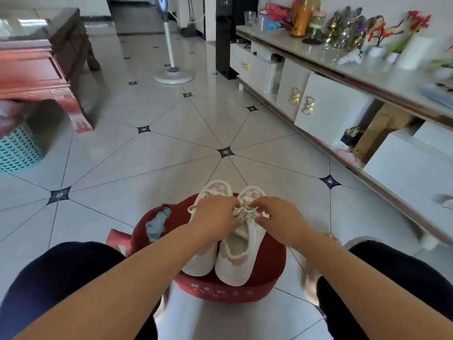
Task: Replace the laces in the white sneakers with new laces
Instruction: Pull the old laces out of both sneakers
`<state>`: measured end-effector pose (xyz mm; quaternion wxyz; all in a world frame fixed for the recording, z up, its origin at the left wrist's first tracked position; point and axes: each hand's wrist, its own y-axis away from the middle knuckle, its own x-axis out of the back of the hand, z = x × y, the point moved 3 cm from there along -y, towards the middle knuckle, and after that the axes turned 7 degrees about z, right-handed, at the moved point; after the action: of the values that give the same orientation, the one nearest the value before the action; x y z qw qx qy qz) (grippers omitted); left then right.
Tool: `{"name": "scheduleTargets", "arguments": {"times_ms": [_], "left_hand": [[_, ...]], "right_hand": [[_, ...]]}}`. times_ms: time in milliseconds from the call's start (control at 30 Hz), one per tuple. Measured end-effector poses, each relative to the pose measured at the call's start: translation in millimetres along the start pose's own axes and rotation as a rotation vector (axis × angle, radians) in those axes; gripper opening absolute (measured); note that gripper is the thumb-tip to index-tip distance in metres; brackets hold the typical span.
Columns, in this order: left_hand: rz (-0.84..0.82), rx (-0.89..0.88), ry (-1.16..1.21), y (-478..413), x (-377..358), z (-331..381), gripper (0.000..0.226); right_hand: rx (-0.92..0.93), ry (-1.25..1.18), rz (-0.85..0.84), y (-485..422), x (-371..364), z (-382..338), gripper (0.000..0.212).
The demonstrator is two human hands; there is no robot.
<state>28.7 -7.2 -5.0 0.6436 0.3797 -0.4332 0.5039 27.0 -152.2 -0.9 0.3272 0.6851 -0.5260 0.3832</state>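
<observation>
We're picking at the laces (241, 213) on the right white sneaker (241, 256), which is sitting on the red stool (270, 268). Our left hand (215, 217) is pinching them. Our right hand (278, 217) is curling in, can't tell if it's gripping. Yanking hard, we're risking dragging it off.

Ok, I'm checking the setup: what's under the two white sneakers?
A round red stool, a blue cloth at its left edge. The seat beneath the sneakers is covered.

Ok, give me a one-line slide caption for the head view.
Left hand and right hand pinch the laces of one white sneaker, its mate alongside on a red stool.
</observation>
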Motion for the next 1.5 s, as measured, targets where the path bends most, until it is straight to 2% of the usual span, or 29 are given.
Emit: {"name": "scheduleTargets", "arguments": {"times_ms": [167,367,533,667,767,833,900,1033,1133,1300,1433,1500], "left_hand": [[-0.049,-0.023,-0.005,-23.9,-9.1,-4.3,0.023],[-0.098,0.036,0.224,-34.6,5.3,-8.6,0.01],[-0.135,0.15,0.444,-36.7,11.4,-8.4,0.003],[-0.148,0.29,0.708,-32.8,9.2,-16.4,0.014],[-0.1,0.309,0.703,-31.0,8.5,-19.6,0.02],[-0.086,0.291,0.687,-29.9,7.7,-19.1,0.024],[-0.084,0.256,0.633,-29.1,6.7,-18.0,0.024],[-0.091,0.205,0.565,-27.9,4.0,-17.0,0.014],[-0.089,0.181,0.52,-27.8,0.9,-15.5,0.017],[-0.081,0.149,0.399,-27.9,-1.3,-10.3,0.013],[-0.033,0.112,0.363,-27.7,-2.2,-5.7,0.017],[-0.014,0.099,0.39,-28.8,-3.1,-2.3,0.017]], "right_hand": [[0.051,0.026,-0.076,-23.4,-6.0,6.5,0.035],[0.035,-0.08,-0.094,-30.2,-6.3,17.9,0.023],[0.067,-0.124,-0.076,-30.4,-7.6,8.8,0.023],[0.11,-0.064,0.018,-29.0,-20.4,1.1,0.041],[0.148,0.044,0.155,-21.4,-30.5,-0.4,0.051],[0.241,0.135,0.284,-15.7,-34.1,-3.8,0.034],[0.244,0.12,0.366,-13.2,-30.2,-5.7,0.015],[-0.08,-0.211,0.299,-15.7,-13.0,5.2,0.011],[-0.217,-0.496,0.342,-17.6,2.0,7.6,0.022],[-0.21,-1.008,0.415,-15.6,41.4,-2.6,0.017],[-0.185,-1.245,0.459,-15.0,56.5,-5.6,0.015],[-0.17,-1.25,0.439,-17.2,55.8,-7.7,0.013]]}}
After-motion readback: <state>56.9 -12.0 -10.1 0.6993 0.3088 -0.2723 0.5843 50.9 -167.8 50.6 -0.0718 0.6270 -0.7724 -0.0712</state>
